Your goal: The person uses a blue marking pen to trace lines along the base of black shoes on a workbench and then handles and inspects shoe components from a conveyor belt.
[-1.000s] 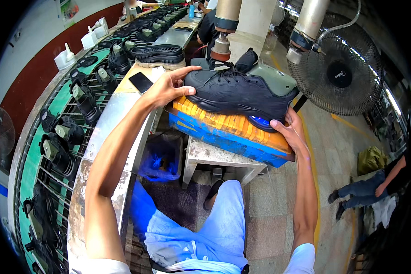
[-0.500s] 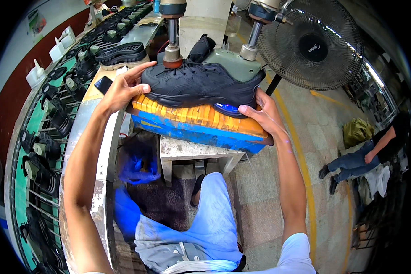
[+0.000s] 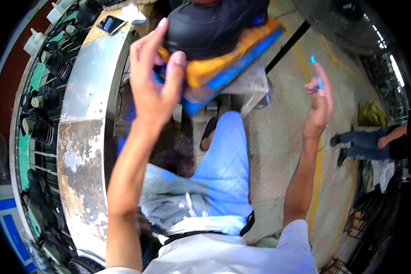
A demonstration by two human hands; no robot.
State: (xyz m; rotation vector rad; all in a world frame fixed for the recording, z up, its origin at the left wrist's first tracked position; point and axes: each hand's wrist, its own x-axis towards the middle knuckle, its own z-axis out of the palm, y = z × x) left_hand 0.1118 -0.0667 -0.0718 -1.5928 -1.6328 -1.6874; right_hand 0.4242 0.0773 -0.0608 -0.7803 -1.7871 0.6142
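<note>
A black sneaker [image 3: 210, 29] lies on a yellow-topped blue block [image 3: 235, 55], its upper part cut off by the top edge of the picture. Beside its toe is my left hand [image 3: 155, 86], thumb and fingers spread apart; whether the fingertips still touch the shoe I cannot tell. Out to the right, over the floor, my right hand [image 3: 319, 105] is held up in the air away from the shoe. One of its fingers stretches upward and others bend, with nothing seen in them. Bluish light falls on its fingertips.
A worn metal bench [image 3: 84, 150] runs along my left, with a phone [image 3: 110, 24] on its far end. Beyond it stretches a green conveyor [image 3: 25, 141] carrying several black shoes. A fan [image 3: 347, 23] stands at the far right; a person's legs [image 3: 360, 139] show farther right.
My right hand has let go of the sneaker's heel and moved right. My left hand's grip on the toe has loosened. The view has shifted, so shoe and block appear higher and more turned.
</note>
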